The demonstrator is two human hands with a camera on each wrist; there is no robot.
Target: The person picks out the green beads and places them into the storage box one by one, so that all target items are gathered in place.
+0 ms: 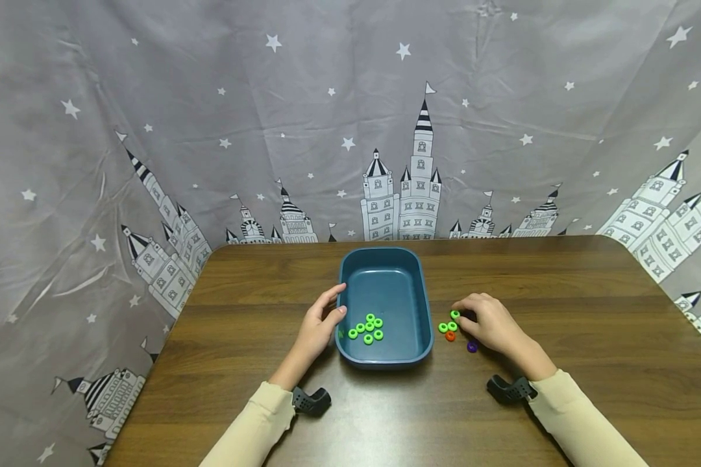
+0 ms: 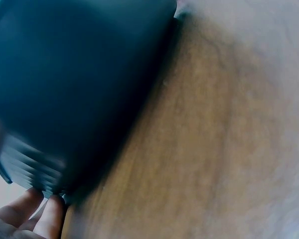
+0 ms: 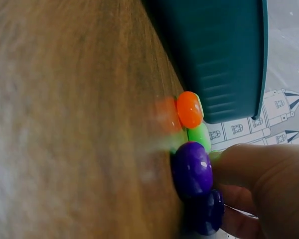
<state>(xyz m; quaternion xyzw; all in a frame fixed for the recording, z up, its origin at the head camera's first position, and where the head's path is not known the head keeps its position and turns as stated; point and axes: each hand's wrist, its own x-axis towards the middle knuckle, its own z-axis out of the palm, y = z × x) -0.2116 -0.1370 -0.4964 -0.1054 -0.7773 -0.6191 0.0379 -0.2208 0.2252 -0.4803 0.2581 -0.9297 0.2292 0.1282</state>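
A blue plastic tray holds several green ring-shaped beads. My left hand is at its left side, fingertips and thumb touching the rim and outer wall; fingers show against that wall in the left wrist view. To the right of the tray, my right hand pinches a green ring-shaped bead between thumb and forefinger, low over the table. Two more green beads and an orange bead lie beside it. A purple bead and a dark blue bead sit close under the hand.
Everything stands on a brown wooden table. Behind it hangs a grey curtain printed with castles and stars. Black camera mounts are strapped to both wrists, over cream sleeves.
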